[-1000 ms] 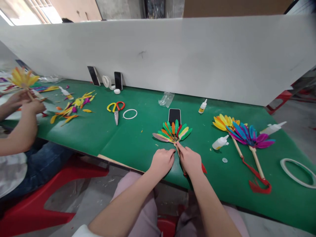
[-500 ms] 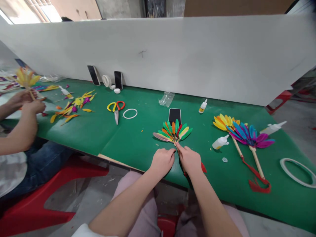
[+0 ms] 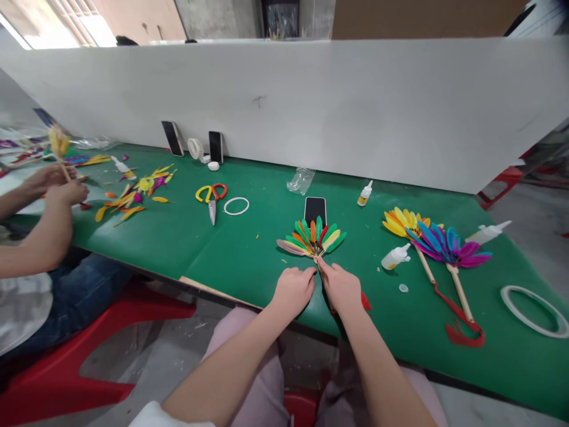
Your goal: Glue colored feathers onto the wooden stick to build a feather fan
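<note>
A small fan of green, orange, red, yellow and pale pink feathers [image 3: 313, 236] lies spread above the green table, its base between my hands. My right hand [image 3: 340, 287] is closed around its handle, index finger along the feather base. My left hand [image 3: 294, 289] is closed beside the handle, its fingertips touching or almost touching it; what they hold, if anything, is hidden. A red tassel [image 3: 365, 301] shows beside my right hand. Just behind the feathers lies a phone [image 3: 315, 207], partly covered by them.
Two finished-looking feather fans, yellow [image 3: 402, 222] and blue-purple [image 3: 453, 246], lie at right near glue bottles [image 3: 395, 257] and a tape ring [image 3: 533, 331]. Scissors [image 3: 212, 201] and a white ring [image 3: 236, 206] are left of centre. At far left a person's hands [image 3: 66, 191] hold a yellow fan.
My hands and the feather fan keep nearly the same pose. The view has shifted slightly, and the yellow fan in the other person's hands has turned and looks narrower.
</note>
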